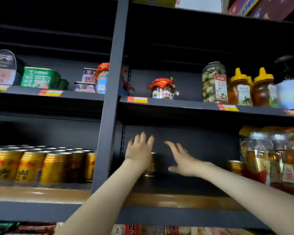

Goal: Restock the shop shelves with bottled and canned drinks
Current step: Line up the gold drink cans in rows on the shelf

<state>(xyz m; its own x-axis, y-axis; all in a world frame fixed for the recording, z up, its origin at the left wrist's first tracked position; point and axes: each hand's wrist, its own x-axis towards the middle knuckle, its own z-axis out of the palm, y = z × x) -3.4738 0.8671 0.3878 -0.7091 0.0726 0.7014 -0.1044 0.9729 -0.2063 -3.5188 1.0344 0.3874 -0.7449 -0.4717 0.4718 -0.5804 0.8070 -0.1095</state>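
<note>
L hand open, gold can, label blurred

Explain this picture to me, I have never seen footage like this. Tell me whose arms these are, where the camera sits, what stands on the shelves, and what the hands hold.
There is no machine here: the arms belong to a person restocking a shop. The only camera is worn on the person's head, so it looks forward along the arms at dark shelving. The left hand and right hand reach into the middle shelf with fingers spread, holding nothing. A lone can stands just behind the left hand; whether the hand touches it cannot be told. Rows of gold cans fill the bay to the left, and clear bottles stand to the right. On the shelf above are tins, a red-capped jar and honey bottles.
</note>
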